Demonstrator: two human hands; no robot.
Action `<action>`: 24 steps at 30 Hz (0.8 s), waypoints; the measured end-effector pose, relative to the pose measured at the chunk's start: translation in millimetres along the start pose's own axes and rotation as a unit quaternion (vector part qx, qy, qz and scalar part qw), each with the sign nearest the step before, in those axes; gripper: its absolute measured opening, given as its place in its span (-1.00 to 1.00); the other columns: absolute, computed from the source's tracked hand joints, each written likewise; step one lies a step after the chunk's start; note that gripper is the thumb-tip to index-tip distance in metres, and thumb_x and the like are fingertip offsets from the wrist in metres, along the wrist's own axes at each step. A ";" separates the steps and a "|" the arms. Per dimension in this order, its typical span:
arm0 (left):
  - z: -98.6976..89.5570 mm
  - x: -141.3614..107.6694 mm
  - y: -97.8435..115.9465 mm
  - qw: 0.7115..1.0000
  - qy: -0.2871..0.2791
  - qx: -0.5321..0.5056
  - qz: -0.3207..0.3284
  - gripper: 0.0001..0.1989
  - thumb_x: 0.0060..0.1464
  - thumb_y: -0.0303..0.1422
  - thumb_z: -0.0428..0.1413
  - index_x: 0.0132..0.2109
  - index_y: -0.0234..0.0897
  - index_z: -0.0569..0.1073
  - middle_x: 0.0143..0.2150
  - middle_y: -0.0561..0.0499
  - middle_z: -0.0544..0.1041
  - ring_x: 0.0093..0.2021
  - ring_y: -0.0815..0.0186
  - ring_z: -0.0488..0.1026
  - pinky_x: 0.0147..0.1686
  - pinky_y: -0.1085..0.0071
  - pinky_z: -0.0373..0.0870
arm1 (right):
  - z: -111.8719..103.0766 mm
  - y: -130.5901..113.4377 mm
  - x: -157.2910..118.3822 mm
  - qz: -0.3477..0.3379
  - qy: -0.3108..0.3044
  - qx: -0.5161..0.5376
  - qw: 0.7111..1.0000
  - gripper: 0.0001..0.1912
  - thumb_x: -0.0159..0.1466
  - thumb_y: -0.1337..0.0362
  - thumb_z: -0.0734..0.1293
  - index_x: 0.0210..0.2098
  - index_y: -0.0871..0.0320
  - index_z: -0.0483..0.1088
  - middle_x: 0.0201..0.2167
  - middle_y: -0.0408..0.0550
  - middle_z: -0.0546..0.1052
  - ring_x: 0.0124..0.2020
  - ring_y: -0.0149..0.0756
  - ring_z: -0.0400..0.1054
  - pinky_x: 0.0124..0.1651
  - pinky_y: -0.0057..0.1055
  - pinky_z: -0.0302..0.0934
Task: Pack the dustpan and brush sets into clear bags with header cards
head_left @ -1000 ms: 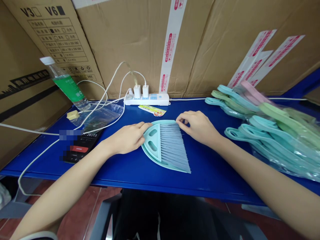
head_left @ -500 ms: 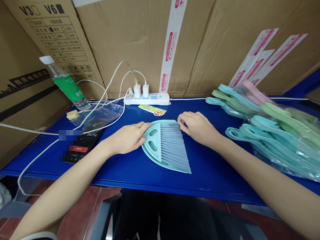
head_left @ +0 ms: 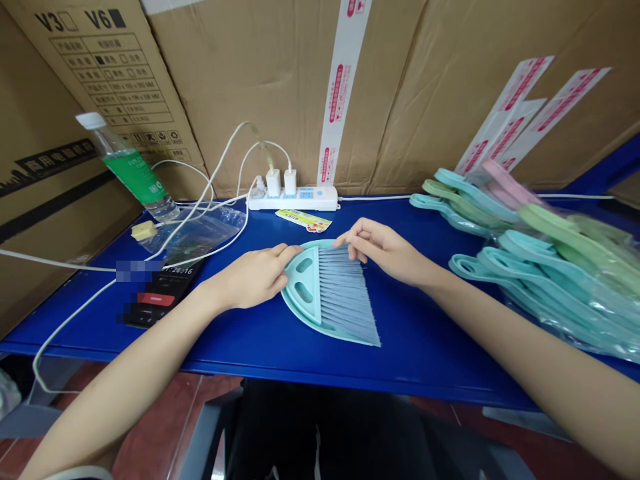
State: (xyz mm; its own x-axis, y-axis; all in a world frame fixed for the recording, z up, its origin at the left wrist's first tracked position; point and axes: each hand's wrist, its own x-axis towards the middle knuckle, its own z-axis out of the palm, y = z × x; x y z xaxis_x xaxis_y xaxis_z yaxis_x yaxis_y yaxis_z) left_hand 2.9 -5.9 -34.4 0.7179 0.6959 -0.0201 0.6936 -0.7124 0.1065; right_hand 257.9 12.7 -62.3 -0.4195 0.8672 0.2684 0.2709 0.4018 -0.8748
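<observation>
A mint-green brush [head_left: 349,293] with grey-blue bristles lies nested on a matching dustpan [head_left: 296,311] on the blue table. My left hand [head_left: 253,277] is closed on the dustpan's upper left edge, its fingers wrapped round a part that they hide. Over the upper right bristles hovers my right hand [head_left: 383,248], its index finger stretched out towards the bristle tops and its other fingers curled but apart. Nothing shows in that right hand; whether its fingertip touches the bristles is hard to tell.
Bagged mint, green and pink brush sets [head_left: 555,267] are piled at the right. A white power strip [head_left: 300,198] and a colourful card [head_left: 305,220] are behind the dustpan. At the left are a bottle [head_left: 135,175], a phone [head_left: 163,293], a plastic bag and loose white cables.
My right hand has moved left, from the dustpan's upper right corner to over the bristles, and its index finger has straightened. My left hand keeps its place on the dustpan.
</observation>
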 end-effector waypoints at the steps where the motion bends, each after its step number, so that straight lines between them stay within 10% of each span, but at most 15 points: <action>1: 0.0 0.1 0.0 1.000 0.000 0.001 0.000 -0.54 0.20 -0.43 -0.15 0.24 -0.30 0.17 0.08 -0.17 0.44 0.07 0.10 0.47 0.01 0.18 0.43 | 1.6 1.1 0.6 0.008 -0.010 0.038 0.999 -0.72 0.26 0.01 0.25 -0.39 0.07 0.18 -0.38 -0.07 0.49 -0.50 -0.40 0.27 -0.46 -0.39 0.15; 6: -0.8 1.2 1.1 1.000 -0.009 0.000 -0.005 -0.53 0.20 -0.43 -0.16 0.25 -0.33 0.17 0.07 -0.19 0.44 0.03 0.10 0.48 0.00 0.17 0.43 | 4.8 4.6 2.7 0.027 -0.025 0.127 0.991 -0.64 0.22 -0.07 0.29 -0.39 0.05 0.13 -0.23 0.02 0.51 -0.41 -0.37 0.35 -0.46 -0.40 0.18; 24: 3.7 -0.5 -0.5 1.000 0.013 -0.013 0.013 -0.55 0.20 -0.43 -0.12 0.23 -0.24 0.19 0.15 -0.15 0.45 0.09 0.13 0.47 0.02 0.19 0.43 | 11.2 -5.0 -0.2 -0.024 0.007 -0.247 0.969 -0.75 0.16 0.52 0.11 -0.47 0.02 0.02 -0.55 -0.19 0.29 -0.50 -0.30 0.21 -0.38 -0.37 0.08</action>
State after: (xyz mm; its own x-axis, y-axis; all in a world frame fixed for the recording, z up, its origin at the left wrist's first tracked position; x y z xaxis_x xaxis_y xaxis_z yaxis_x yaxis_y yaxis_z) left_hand 2.4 -6.2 -38.2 0.7342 0.6789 0.0098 0.6721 -0.7287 0.1317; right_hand 246.9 7.2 -62.5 -0.4307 0.8466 0.3128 0.6338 0.5305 -0.5630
